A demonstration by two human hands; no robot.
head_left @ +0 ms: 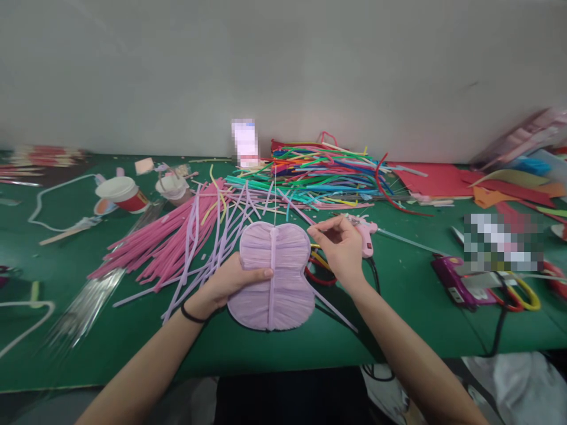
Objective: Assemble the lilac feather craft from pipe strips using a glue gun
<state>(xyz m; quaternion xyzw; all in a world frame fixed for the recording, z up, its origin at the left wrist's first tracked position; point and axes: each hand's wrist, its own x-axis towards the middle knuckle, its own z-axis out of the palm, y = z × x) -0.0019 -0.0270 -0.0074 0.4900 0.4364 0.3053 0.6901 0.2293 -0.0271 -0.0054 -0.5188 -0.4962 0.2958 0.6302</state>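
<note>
A lavender butterfly-shaped piece (pixel 290 295), built from fuzzy pipe cleaners, is held up above the table. One strip runs down its middle, and a thin wire stands up from its top. My left hand (pixel 237 277) grips its left side, thumb pressed flat near the middle strip. At the upper right edge, my right hand (pixel 343 245) has thumb and forefinger pinched together; whatever is between them is too small to make out. Loose lavender pipe cleaners (pixel 217 236) lie behind and left of the piece. Behind the right hand is a pink glue gun (pixel 367 236).
Pink pipe cleaners (pixel 163 248) and clear-wrapped sticks (pixel 88 307) lie left. Multicoloured pipe cleaners (pixel 319 171) are heaped against the wall by a phone (pixel 245 141). Paper cups (pixel 124 193) stand back left. A purple boxy item (pixel 460 280) and scissors (pixel 525 293) lie right.
</note>
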